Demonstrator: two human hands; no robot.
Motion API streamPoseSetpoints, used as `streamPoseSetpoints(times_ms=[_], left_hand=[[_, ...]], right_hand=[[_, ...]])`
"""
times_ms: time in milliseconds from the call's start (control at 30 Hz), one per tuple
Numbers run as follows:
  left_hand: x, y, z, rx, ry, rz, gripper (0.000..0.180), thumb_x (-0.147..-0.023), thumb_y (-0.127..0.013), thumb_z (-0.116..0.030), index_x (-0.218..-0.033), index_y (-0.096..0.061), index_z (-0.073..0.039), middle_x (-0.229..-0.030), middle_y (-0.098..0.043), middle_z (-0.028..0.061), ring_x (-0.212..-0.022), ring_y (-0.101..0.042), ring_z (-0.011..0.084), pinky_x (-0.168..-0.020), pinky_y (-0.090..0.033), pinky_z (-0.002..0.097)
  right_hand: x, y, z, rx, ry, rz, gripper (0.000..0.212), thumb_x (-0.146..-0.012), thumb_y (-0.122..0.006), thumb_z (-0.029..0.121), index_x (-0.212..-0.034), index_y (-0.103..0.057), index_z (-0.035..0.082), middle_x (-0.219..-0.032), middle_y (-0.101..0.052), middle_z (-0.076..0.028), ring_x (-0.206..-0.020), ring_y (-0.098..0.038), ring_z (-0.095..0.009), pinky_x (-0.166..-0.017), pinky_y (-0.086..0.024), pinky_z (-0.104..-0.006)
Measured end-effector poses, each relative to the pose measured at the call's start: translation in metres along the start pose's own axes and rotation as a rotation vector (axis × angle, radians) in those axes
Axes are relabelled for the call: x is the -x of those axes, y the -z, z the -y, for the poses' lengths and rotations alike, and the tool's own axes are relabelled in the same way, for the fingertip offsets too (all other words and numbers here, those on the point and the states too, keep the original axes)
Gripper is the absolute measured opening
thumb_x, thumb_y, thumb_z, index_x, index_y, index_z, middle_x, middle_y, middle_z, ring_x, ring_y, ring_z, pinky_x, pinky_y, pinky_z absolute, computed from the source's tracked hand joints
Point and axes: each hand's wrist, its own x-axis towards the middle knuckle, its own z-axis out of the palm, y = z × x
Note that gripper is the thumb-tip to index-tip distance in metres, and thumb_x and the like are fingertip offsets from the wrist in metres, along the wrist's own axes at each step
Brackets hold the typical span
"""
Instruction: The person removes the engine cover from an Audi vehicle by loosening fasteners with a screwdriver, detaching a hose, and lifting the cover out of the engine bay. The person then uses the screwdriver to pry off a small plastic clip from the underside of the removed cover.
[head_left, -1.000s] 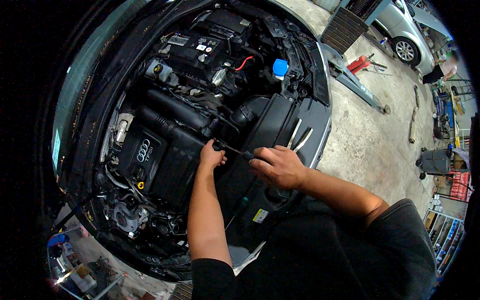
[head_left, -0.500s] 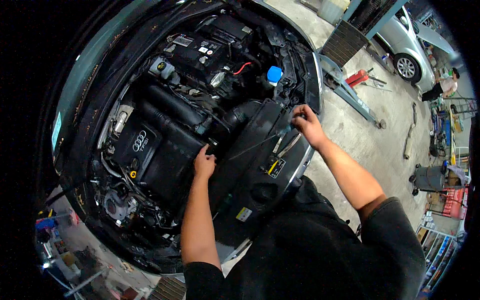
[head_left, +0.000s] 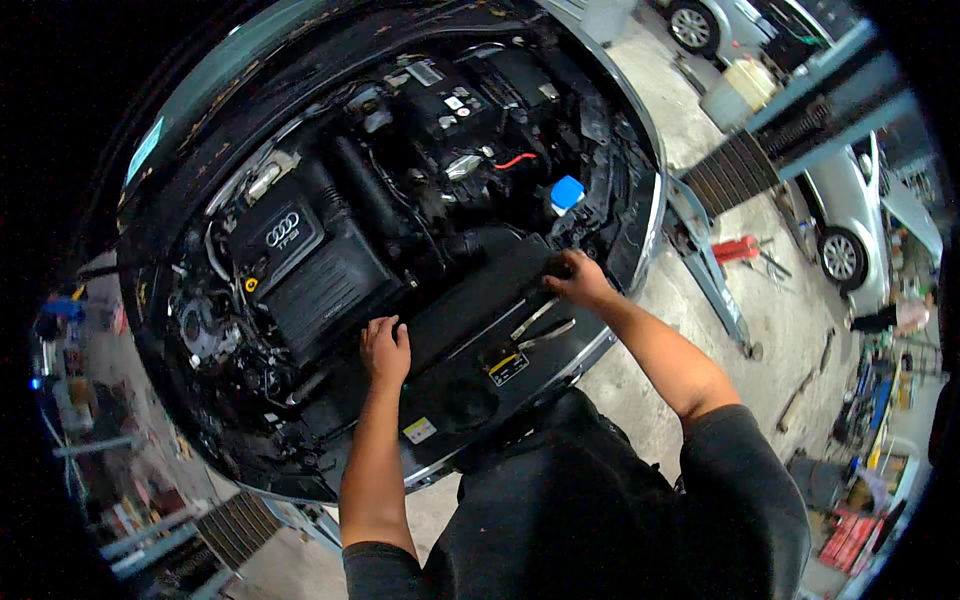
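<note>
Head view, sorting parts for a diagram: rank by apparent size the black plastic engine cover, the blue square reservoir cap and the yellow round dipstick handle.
1. Black plastic engine cover, by far the largest.
2. Blue square reservoir cap.
3. Yellow round dipstick handle, tiny, smallest.

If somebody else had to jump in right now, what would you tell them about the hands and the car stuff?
Left hand: flat on the black intake duct, holding nothing.
Right hand: at the duct's far end near the blue cap; grip unclear.
Two metal hand tools lie on the front panel between the hands.
Done: hood up, tools put down.
Left: the duct still sits in the engine bay.
</note>
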Motion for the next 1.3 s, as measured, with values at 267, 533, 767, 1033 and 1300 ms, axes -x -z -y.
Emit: streamPoseSetpoints(times_ms=[267,533,767,1033,1300], left_hand=[[-0.02,-0.03,-0.039,-0.076,0.174,0.021,0.029,-0.099,-0.06,-0.033,-0.115,-0.074,-0.012,-0.115,-0.073,0.0102,-0.113,-0.066,0.033,-0.113,-0.039,0.0499],[-0.041,-0.044,-0.079,-0.083,0.315,0.053,0.03,-0.101,-0.056,-0.035,-0.109,-0.075,-0.013,-0.106,-0.075,0.0099,-0.104,-0.069,0.0316,-0.105,-0.043,0.0447],[-0.041,-0.039,-0.081,-0.16,0.296,0.049,0.03,-0.101,-0.054,-0.032,-0.093,-0.072,-0.01,-0.092,-0.074,0.0087,-0.096,-0.069,0.0285,-0.097,-0.046,0.045],[-0.051,-0.026,-0.081,-0.095,0.239,0.297,0.038,-0.103,-0.049,-0.037,-0.099,-0.074,-0.01,-0.097,-0.074,0.0112,-0.101,-0.068,0.0297,-0.099,-0.046,0.0446],[-0.052,-0.057,-0.11,-0.09,0.343,0.209,0.039,-0.101,-0.053,-0.042,-0.114,-0.07,-0.009,-0.103,-0.073,0.0152,-0.105,-0.067,0.0336,-0.099,-0.045,0.0499]], right_hand=[[0.002,0.054,0.065,0.384,0.252,0.007,0.056,-0.087,-0.077,0.039,-0.129,-0.06,0.006,-0.124,-0.057,-0.02,-0.104,-0.065,-0.041,-0.085,-0.055,-0.0495],[-0.149,-0.015,0.117,0.501,0.636,0.242,0.044,-0.092,-0.068,0.029,-0.13,-0.062,0.007,-0.127,-0.062,-0.017,-0.12,-0.058,-0.037,-0.099,-0.046,-0.0468],[-0.24,-0.081,0.149,0.368,0.456,1.049,0.047,-0.098,-0.062,0.037,-0.137,-0.06,0.011,-0.129,-0.068,-0.019,-0.119,-0.064,-0.038,-0.098,-0.051,-0.0487],[-0.26,-0.144,0.12,0.262,0.422,1.383,0.083,-0.095,-0.05,0.075,-0.155,-0.047,0.017,-0.151,-0.054,-0.017,-0.131,-0.057,-0.035,-0.106,-0.049,-0.0486],[-0.252,-0.134,0.186,0.472,0.404,1.439,0.098,-0.093,-0.039,0.084,-0.16,-0.038,0.014,-0.169,-0.026,-0.018,-0.155,-0.025,-0.036,-0.126,-0.022,-0.0501]])
